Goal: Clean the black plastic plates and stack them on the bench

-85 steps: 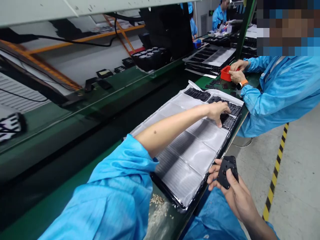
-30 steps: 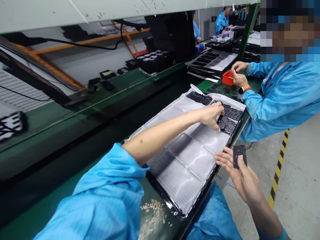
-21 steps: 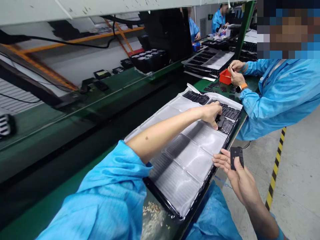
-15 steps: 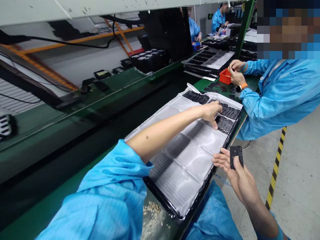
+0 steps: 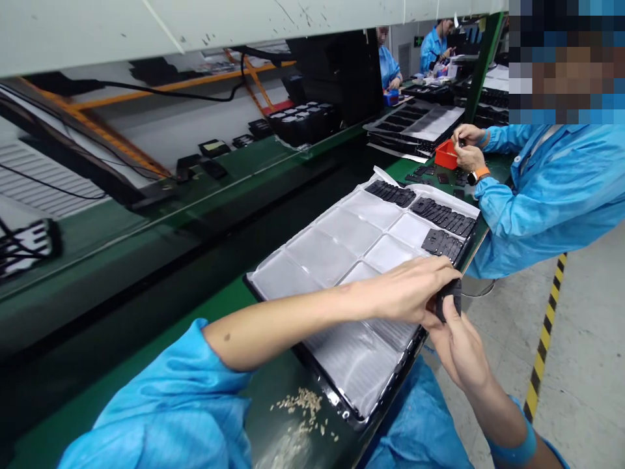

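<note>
A black tray (image 5: 322, 389) covered with clear compartmented film lies on the green bench in front of me; rows of small black parts (image 5: 442, 243) fill its far right compartments. My right hand (image 5: 459, 339) holds a small black part (image 5: 449, 296) beside the tray's right edge. My left hand (image 5: 410, 290) has come over the tray and its fingertips pinch the same black part.
A co-worker in a blue coat (image 5: 547, 189) sits to the right, hands at a red bin (image 5: 445, 155). More black trays (image 5: 415, 124) are stacked beyond. The conveyor (image 5: 146, 228) runs along the left. Small light-coloured scraps (image 5: 303, 404) lie near me. Yellow-black floor tape (image 5: 544, 345) runs on the right.
My left hand has drawn back from the far row of black parts to meet my right hand and the black part it holds.
</note>
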Demonstrator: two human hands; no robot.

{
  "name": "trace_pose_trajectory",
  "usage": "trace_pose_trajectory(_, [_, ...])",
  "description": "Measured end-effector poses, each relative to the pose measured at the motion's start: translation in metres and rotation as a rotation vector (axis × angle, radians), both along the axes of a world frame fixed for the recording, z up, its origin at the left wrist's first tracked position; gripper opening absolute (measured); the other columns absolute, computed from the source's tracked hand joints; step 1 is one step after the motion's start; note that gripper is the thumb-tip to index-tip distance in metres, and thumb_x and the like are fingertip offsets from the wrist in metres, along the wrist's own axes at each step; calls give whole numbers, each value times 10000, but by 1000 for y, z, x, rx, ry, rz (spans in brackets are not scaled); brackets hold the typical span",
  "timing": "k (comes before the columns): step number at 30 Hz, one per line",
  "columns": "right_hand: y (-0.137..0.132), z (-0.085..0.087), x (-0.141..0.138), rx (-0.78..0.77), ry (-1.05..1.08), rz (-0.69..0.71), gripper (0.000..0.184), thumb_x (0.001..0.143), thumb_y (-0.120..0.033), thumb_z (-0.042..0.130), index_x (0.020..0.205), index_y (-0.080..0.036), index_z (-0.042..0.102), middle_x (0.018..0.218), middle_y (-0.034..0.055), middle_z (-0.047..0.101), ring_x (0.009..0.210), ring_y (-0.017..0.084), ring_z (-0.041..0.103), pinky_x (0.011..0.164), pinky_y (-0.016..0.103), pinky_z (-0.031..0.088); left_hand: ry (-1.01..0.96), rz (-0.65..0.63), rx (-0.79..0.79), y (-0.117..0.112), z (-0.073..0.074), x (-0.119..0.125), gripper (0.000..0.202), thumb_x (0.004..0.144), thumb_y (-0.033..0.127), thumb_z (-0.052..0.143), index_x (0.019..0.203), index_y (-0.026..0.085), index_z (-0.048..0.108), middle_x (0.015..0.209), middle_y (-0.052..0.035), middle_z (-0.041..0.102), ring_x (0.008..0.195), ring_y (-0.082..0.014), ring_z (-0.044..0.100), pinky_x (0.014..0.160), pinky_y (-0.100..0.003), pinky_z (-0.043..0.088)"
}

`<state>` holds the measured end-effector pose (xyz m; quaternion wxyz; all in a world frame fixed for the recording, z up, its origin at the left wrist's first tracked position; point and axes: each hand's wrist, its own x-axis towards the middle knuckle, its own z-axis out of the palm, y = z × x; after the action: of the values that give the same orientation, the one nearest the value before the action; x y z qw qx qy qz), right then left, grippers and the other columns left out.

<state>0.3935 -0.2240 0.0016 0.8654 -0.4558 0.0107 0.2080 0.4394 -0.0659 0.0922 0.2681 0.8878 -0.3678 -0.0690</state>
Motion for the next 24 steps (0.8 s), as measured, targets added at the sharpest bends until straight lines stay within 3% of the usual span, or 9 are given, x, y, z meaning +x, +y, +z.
trace_pose_trajectory(3, [-3,2,3,-4,-70,114,522,960,-668,752,1239,-227,751,1205,125,809,1096,279,740,938,438,613,-17,48,20,19,2,21,663,801,210,861,1408,113,612,1367,-167,589,1207,-306,649,1014,-403,559])
trace_pose_trajectory(7, [-16,5,4,-51,-65,170,467,927,-566,848,1217,-217,737,1010,73,784,794,174,678,724,314,569,-53,174,171,45,2,84,809,734,266,913,1459,86,604,1323,-160,596,1243,-346,630,1079,-442,528])
trace_pose_trajectory(12, [-33,6,-1,6,-45,233,401,882,-409,927,1206,-236,763,969,45,756,747,136,642,678,265,545,-24,181,408,39,-2,146,849,655,273,923,1440,91,653,1409,-163,607,1310,-356,621,1128,-357,493])
trace_pose_trajectory(17, [-42,3,-5,30,-49,261,405,880,-413,931,1211,-239,777,1030,71,768,797,152,674,708,278,577,88,144,475,24,-5,163,1062,584,229,918,1568,97,540,1479,-168,651,1276,-330,664,1097,-331,515])
trace_pose_trajectory(24, [-44,2,-7,20,-58,336,361,888,-342,904,1202,-227,768,1073,91,778,892,199,724,782,330,622,103,131,443,28,-8,165,1015,587,237,907,1538,135,569,1430,-132,720,1226,-304,696,1069,-334,533])
